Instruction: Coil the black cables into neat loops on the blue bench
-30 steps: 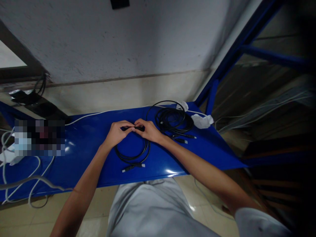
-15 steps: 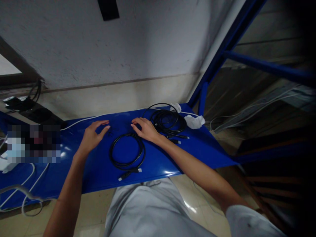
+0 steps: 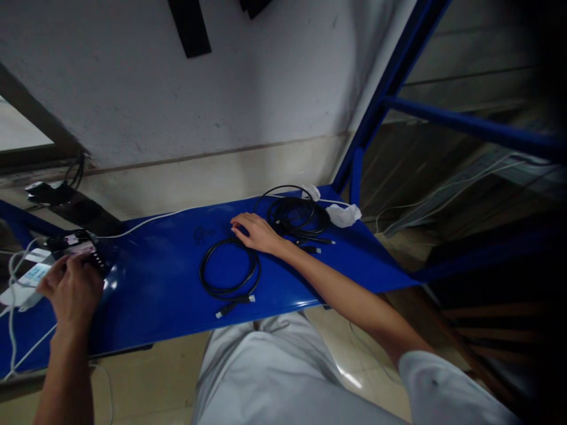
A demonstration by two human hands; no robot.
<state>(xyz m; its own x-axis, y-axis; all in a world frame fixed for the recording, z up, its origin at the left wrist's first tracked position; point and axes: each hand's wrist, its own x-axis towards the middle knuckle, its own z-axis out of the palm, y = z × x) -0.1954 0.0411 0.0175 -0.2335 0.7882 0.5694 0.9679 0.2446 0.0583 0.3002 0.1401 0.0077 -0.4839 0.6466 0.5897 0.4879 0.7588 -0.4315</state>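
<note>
On the blue table [image 3: 163, 295], a coiled black cable [image 3: 201, 274] lies in front of me, its two plug ends toward the near edge. My right hand [image 3: 257, 232] hovers at the coil's far side, fingers loosely curled with a gap to the thumb and nothing visible between them. Far to the left, my left hand [image 3: 75, 289] is over a dark flat device [image 3: 73, 237] that looks like a phone. Its bent fingers are apart, and its fingertips are partly hidden. Thin dark curly pieces [image 3: 204, 235] lie beyond the coil.
A pile of black cables [image 3: 299, 215] lies right of my right hand, beside crumpled white pieces [image 3: 344, 215]. White power strip [image 3: 33, 283] and white cords [image 3: 13, 330] occupy the left end. A blue frame post [image 3: 355, 177] rises at the right; a wall [image 3: 221, 171] stands behind.
My left hand has moved left, from beside the coil to the dark device. My right hand has stayed nearly in place. The camera view has shifted slightly.
</note>
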